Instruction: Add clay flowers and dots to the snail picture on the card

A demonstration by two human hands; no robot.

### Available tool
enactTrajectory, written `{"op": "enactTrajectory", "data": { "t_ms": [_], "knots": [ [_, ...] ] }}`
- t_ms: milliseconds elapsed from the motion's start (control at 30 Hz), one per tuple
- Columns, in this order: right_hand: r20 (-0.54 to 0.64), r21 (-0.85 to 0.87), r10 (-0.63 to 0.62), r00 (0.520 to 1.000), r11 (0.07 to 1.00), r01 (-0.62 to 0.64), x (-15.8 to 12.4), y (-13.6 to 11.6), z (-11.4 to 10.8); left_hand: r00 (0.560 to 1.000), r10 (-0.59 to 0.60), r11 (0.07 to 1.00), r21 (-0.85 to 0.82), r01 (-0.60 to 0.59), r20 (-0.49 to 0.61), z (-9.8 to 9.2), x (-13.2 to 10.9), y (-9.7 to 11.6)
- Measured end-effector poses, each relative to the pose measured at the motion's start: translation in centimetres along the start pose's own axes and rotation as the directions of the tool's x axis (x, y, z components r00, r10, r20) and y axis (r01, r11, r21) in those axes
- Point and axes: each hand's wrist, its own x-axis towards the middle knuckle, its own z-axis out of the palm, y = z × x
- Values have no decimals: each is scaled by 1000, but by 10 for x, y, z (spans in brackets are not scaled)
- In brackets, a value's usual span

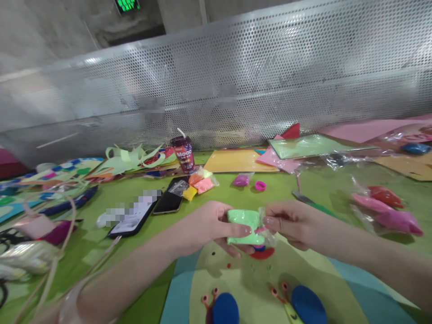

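Observation:
My left hand (222, 229) is closed around a packet of light green modelling clay (241, 219), thumb across its front. On the packet's right side, my right hand (286, 223) pinches the clear plastic wrapper (269, 236) at its edge. Something small and pink shows by the right fingertips, too small to make out. Below both hands lies a paper picture (249, 288) with a pale yellow-green shape on blue. Two snail figures with blue shells (225, 308) and eyes on stalks are on its near part, and a red piece (262, 254) is partly hidden under the hands.
Two phones (135, 216) lie to the left, one with a cable. A purple drink cup (183, 154) with a straw stands behind small clay packets (204, 184). Pink and red clay bags (388, 209) lie right, near scissors (303, 197). Behind the table rises a perforated metal panel (236, 81).

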Motion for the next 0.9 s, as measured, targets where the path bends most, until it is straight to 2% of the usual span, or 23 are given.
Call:
{"op": "enactTrajectory", "data": {
  "t_ms": [200,433,633,800,900],
  "knots": [
    [-19,-34,-8,1000,999,7,-4,-11,3,1000,-5,1000,-16,4,-24,2,-2,1],
    [-126,-56,-28,992,998,21,-4,-9,10,997,52,998,-24,-53,-61,7,-1,1],
    [-187,-11,-32,982,999,31,-3,-11,20,991,56,996,-56,-63,-123,13,3,-1],
    [-201,82,-7,980,996,24,-2,-5,14,991,48,992,-113,-62,-123,12,6,-2],
    [-218,146,17,976,989,15,-1,-2,10,987,37,987,-149,-61,-158,10,7,-4]
  ]
}}
